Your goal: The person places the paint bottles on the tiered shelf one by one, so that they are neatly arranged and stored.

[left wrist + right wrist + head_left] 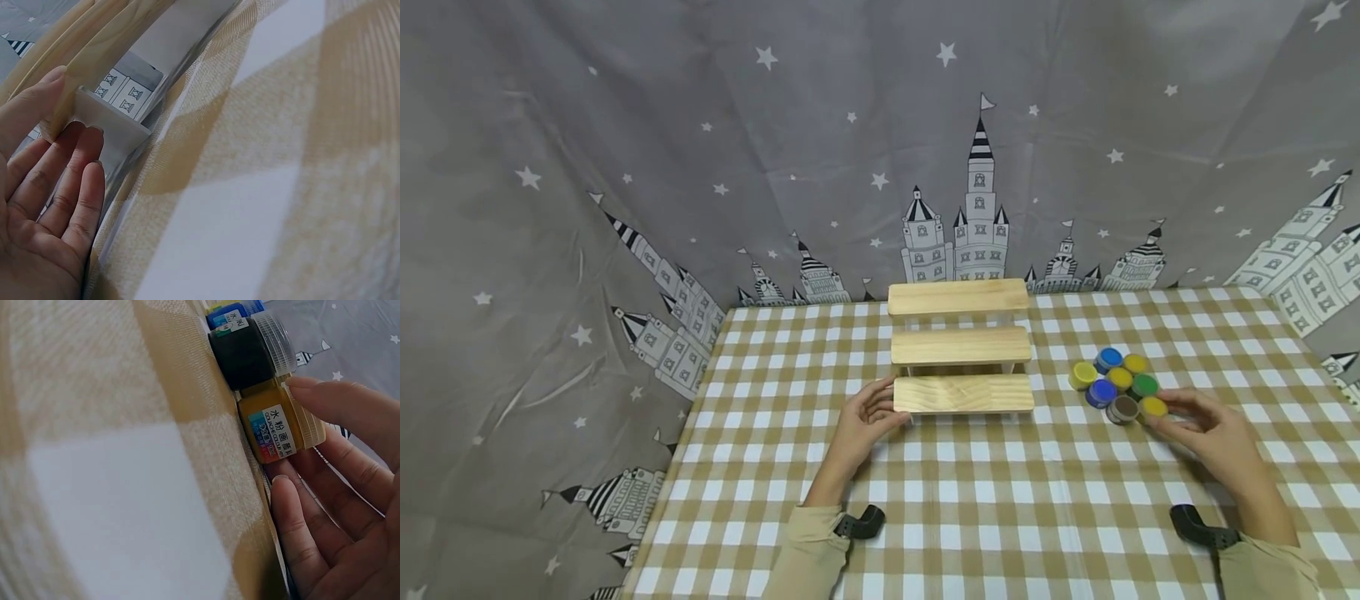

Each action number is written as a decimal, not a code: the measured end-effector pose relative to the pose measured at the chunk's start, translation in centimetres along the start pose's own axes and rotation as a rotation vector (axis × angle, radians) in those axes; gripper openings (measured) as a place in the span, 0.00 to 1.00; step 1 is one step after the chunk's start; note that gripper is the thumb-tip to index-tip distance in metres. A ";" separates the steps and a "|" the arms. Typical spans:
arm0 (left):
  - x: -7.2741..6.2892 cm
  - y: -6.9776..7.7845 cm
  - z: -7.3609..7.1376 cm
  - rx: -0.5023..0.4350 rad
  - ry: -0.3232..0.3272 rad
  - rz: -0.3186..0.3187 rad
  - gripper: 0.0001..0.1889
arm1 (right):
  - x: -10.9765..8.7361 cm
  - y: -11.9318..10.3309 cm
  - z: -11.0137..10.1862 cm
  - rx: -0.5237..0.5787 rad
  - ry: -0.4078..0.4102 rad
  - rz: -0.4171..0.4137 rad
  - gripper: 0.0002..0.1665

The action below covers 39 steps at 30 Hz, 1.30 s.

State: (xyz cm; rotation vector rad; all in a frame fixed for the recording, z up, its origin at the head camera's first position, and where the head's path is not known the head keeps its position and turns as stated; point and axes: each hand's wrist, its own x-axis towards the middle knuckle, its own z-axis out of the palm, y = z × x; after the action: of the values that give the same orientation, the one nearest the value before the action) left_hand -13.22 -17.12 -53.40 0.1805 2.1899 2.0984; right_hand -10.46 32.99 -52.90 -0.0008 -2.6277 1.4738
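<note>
Paint jars [1120, 379] are standing together, the right hand [1219, 427] pinching a yellow jar [1153, 407], the left hand [863, 421] gripping a shelf [962, 394]; grasping is apparently happening, any lift needing steadiness.

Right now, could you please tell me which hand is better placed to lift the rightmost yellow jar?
Probably the right hand: it pinches that yellow jar, while the left hand is farther off, holding the end of the front wooden shelf.

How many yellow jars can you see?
4, right of the wooden stand: the front jar, pinched by the right hand; the leftmost jar; the centre jar; the back jar. None seems hidden.
</note>
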 end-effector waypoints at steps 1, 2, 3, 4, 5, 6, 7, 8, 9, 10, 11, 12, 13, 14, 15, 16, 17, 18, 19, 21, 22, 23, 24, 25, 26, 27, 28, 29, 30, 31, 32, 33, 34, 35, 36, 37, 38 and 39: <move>0.0 0.0 0.0 -0.002 0.001 0.001 0.35 | 0.0 0.1 0.1 0.012 0.004 -0.014 0.26; 0.0 0.1 0.0 -0.001 0.002 0.000 0.35 | 0.0 0.1 0.1 0.021 0.007 -0.024 0.26; 0.0 0.1 0.0 -0.002 0.003 -0.001 0.35 | 0.0 0.1 0.1 0.025 0.010 -0.035 0.25; 0.0 0.2 0.0 -0.001 0.005 0.000 0.35 | 0.1 0.2 0.1 0.031 0.012 -0.042 0.25; 0.1 0.2 0.0 0.000 0.007 0.000 0.35 | 0.1 0.2 0.1 0.030 0.014 -0.046 0.25; 0.1 0.3 0.0 0.000 0.009 0.000 0.35 | 0.1 0.2 0.1 0.027 0.016 -0.047 0.25; 0.1 0.3 0.0 0.001 0.011 -0.001 0.35 | 0.2 0.2 0.1 0.021 0.018 -0.046 0.25; 0.1 0.3 0.0 0.002 0.014 -0.002 0.35 | 0.2 0.2 0.1 0.019 0.019 -0.043 0.25; 0.1 0.3 0.0 0.000 0.017 -0.002 0.35 | 0.3 0.1 0.1 0.016 0.021 -0.039 0.25; 0.1 0.3 0.0 0.000 0.019 0.000 0.35 | 0.3 0.0 0.1 0.012 0.022 -0.036 0.25; 0.1 0.3 0.0 -0.001 0.022 0.000 0.35 | 0.3 0.0 0.1 0.005 0.024 -0.034 0.25; 0.2 0.3 0.0 -0.002 0.024 0.000 0.35 | 0.3 -0.1 0.1 -0.001 0.026 -0.032 0.25; 0.2 0.3 0.0 -0.002 0.026 0.000 0.35 | 0.4 -0.2 0.2 -0.006 0.028 -0.033 0.25; 0.2 0.3 0.0 -0.002 0.028 0.000 0.35 | 0.4 -0.3 0.2 -0.007 0.030 -0.033 0.24; 0.2 0.3 0.0 -0.003 0.028 -0.003 0.35 | 0.4 -0.4 0.2 -0.010 0.033 -0.032 0.24; 0.2 0.2 0.0 -0.003 0.029 -0.006 0.35 | 0.3 -0.5 0.2 -0.013 0.035 -0.032 0.24; 0.3 0.1 0.0 -0.003 0.029 -0.009 0.35 | 0.3 -0.6 0.2 -0.017 0.037 -0.032 0.24; 0.3 0.1 0.0 -0.004 0.030 -0.013 0.35 | 0.2 -0.6 0.3 -0.018 0.039 -0.033 0.24; 0.3 0.0 0.0 -0.004 0.031 -0.016 0.35 | 0.2 -0.7 0.3 -0.018 0.040 -0.032 0.24; 0.3 -0.1 0.0 -0.001 0.031 -0.021 0.35 | 0.1 -0.9 0.3 -0.019 0.039 -0.022 0.24; 0.3 -0.1 0.0 0.001 0.032 -0.023 0.35 | 0.0 -1.0 0.2 -0.026 0.039 -0.019 0.25; 0.3 -0.1 0.0 0.002 0.033 -0.025 0.34 | 0.0 -1.1 0.1 -0.031 0.039 -0.007 0.26; 0.2 -0.1 0.0 0.002 0.034 -0.028 0.35 | 0.0 -1.3 0.0 -0.034 0.039 0.005 0.26; 0.2 -0.1 0.0 0.002 0.033 -0.031 0.35 | 0.0 -1.5 -0.1 -0.040 0.040 0.023 0.27; 0.1 -0.1 0.0 0.003 0.031 -0.031 0.35 | -0.1 -1.7 -0.2 -0.042 0.040 0.041 0.27; 0.1 -0.1 -0.1 0.002 0.030 -0.031 0.35 | -0.1 -2.0 -0.3 -0.043 0.043 0.054 0.27; 0.0 -0.2 0.0 0.001 0.028 -0.030 0.35 | -0.1 -2.2 -0.3 -0.047 0.050 0.062 0.27; 0.0 -0.2 -0.1 0.000 0.026 -0.029 0.35 | -0.1 -2.5 -0.4 -0.047 0.054 0.069 0.27; 0.0 -0.3 -0.1 0.000 0.025 -0.027 0.35 | -0.2 -2.8 -0.4 -0.050 0.058 0.071 0.27; 0.0 -0.4 -0.1 0.002 0.023 -0.023 0.35 | -0.1 -3.1 -0.4 -0.061 0.064 0.075 0.27; 0.0 -0.4 0.0 0.006 0.022 -0.019 0.35 | -0.1 -3.4 -0.4 -0.069 0.072 0.072 0.27; 0.0 -0.5 0.0 0.008 0.023 -0.017 0.35 | 0.0 -3.7 -0.5 -0.079 0.079 0.071 0.28; 0.0 -0.5 0.0 0.011 0.023 -0.013 0.36 | 0.1 -4.1 -0.5 -0.090 0.081 0.075 0.29; 0.1 -0.5 0.0 0.014 0.024 -0.012 0.36 | 0.2 -4.4 -0.4 -0.100 0.082 0.077 0.29; 0.1 -0.5 0.0 0.017 0.026 -0.010 0.36 | 0.3 -4.7 -0.5 -0.106 0.082 0.080 0.30; 0.1 -0.4 0.0 0.020 0.027 -0.008 0.35 | 0.4 -5.1 -0.5 -0.105 0.080 0.082 0.30; 0.1 -0.4 0.0 0.022 0.031 -0.008 0.35 | 0.6 -5.4 -0.5 -0.096 0.071 0.082 0.31; 0.1 -0.4 -0.1 0.022 0.033 -0.010 0.35 | 0.7 -5.7 -0.4 -0.087 0.064 0.078 0.31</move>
State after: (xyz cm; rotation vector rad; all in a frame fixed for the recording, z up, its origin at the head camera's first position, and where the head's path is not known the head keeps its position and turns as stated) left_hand -13.37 -17.19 -53.76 0.1375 2.2288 2.0879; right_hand -10.78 30.38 -47.77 -0.1583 -2.6657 1.3573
